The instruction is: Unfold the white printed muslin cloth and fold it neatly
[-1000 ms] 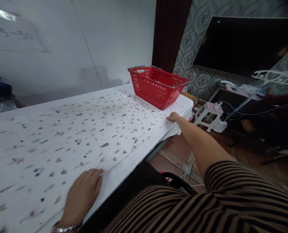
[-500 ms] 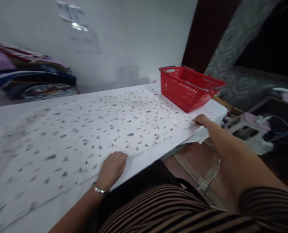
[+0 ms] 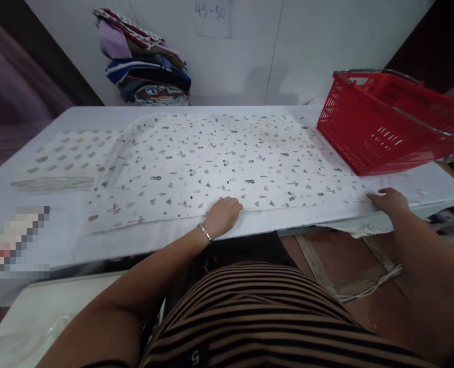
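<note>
Since a second ago our left hand (image 3: 222, 214) slid rightward; both hands, right hand (image 3: 389, 199) too, pinch the cloth (image 3: 219, 163) edge, so we keep it taut.

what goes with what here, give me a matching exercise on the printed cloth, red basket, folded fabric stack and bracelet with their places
Things:
1. printed cloth
2. red basket
3. folded fabric stack
4. bracelet

Places:
A. left wrist
B. far edge of the table, by the wall
C. right end of the table
D. spread flat under both hands

Pairs: 1-D, 2-C, 3-B, 4-A
</note>
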The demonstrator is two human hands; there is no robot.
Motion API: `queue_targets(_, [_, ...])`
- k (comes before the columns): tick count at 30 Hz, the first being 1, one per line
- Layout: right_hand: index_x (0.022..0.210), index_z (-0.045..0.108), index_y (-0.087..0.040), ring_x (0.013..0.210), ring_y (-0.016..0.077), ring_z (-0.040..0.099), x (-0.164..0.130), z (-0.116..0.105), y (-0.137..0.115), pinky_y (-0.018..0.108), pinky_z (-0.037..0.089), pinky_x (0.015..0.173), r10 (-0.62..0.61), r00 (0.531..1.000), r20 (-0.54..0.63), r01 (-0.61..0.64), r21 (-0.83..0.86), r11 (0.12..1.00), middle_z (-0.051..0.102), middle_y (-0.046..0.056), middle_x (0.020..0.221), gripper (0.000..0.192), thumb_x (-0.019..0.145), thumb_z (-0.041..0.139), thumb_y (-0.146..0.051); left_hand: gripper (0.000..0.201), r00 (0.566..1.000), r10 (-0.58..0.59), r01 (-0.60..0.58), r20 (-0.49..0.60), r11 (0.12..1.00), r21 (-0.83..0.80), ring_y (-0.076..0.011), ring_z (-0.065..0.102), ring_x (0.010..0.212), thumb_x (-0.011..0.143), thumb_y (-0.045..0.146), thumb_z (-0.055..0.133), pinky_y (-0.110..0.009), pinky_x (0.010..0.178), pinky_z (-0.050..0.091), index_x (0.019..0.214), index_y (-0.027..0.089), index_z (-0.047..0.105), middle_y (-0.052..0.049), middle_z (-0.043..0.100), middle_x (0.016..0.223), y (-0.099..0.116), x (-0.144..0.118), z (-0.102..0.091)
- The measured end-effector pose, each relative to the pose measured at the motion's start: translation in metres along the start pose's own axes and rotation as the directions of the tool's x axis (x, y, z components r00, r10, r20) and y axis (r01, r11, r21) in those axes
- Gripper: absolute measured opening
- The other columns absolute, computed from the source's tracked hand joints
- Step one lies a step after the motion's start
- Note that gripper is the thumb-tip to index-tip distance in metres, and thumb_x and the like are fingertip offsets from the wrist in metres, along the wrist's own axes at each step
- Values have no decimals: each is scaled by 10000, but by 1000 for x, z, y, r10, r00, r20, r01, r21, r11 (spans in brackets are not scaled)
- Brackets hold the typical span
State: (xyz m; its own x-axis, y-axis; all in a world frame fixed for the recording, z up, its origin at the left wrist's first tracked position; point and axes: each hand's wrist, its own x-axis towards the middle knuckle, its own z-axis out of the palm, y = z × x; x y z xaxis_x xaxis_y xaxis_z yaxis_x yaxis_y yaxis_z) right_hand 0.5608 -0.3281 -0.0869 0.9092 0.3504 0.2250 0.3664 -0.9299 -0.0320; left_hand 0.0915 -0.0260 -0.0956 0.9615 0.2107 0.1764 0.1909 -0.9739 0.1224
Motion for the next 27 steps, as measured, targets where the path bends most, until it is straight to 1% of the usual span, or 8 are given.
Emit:
queue_targets(3, [927, 674, -50, 653, 183, 537, -18, -5, -27, 342, 357, 599, -67, 997, -36, 69, 52, 996, 640, 256, 877, 321, 693, 687, -270, 152, 1000, -8, 7, -30, 1000, -6, -205, 488, 885, 859, 164, 456, -340, 774, 391, 944, 173, 583, -62, 580, 930, 0, -2, 2])
queue_targets(6, [903, 660, -108, 858, 198, 565, -61, -12, -88, 327, 413, 728, -380, 905, -191, 423, 322, 847, 639, 187, 954, 213, 816, 521, -243, 145, 998, -25, 25, -51, 1000, -12, -204, 487, 890, 867, 189, 464, -338, 782, 392, 945, 173, 585, -60, 582, 936, 0, -4, 2])
queue_targets(8, [908, 641, -166, 873, 198, 577, -100, -16, -136, 332, 451, 730, -579, 782, -231, 606, 497, 621, 641, 112, 941, 204, 833, 502, -294, 143, 998, -36, 35, -51, 999, -14, -202, 488, 892, 872, 212, 471, -338, 784, 392, 943, 175, 590, -59, 583, 937, 0, -5, 1])
queue_targets(11, [971, 635, -214, 962, 193, 562, -156, -22, -202, 352, 454, 823, -832, 484, -272, 769, 585, 256, 633, 78, 1001, 196, 867, 488, -291, 164, 998, -49, 49, -46, 999, -10, -201, 490, 892, 886, 259, 471, -341, 787, 390, 943, 181, 604, -58, 585, 941, 1, -5, 0])
queue_targets(13, [995, 639, -212, 972, 197, 549, -181, -24, -234, 359, 441, 839, -892, 342, -294, 819, 559, 130, 636, 82, 1009, 201, 874, 488, -266, 180, 997, -59, 59, -48, 998, -8, -200, 492, 887, 892, 275, 468, -343, 787, 389, 938, 184, 616, -56, 588, 937, 2, -5, 0])
queue_targets(15, [1015, 644, -202, 954, 200, 542, -194, -24, -256, 357, 428, 833, -924, 260, -280, 847, 525, 79, 639, 85, 1005, 208, 872, 502, -254, 190, 996, -68, 67, -51, 998, -12, -199, 494, 880, 895, 279, 466, -342, 782, 390, 935, 187, 627, -54, 592, 929, 3, -4, 1])
queue_targets(21, [995, 671, -191, 866, 192, 517, -202, -19, -277, 321, 390, 762, -943, 257, -214, 896, 418, 149, 633, 85, 927, 217, 884, 490, -240, 204, 994, -95, 93, -56, 995, -35, -197, 497, 864, 897, 276, 463, -338, 763, 390, 926, 184, 643, -53, 595, 899, 4, -4, 2])
queue_targets(27, [988, 669, -172, 823, 195, 515, -210, -23, -274, 311, 379, 728, -945, 202, -257, 944, 308, 118, 632, 93, 901, 258, 910, 431, -234, 155, 985, -168, 168, -35, 986, 11, -203, 494, 907, 860, 201, 486, -339, 756, 385, 911, 186, 632, -46, 596, 928, 5, -16, -10])
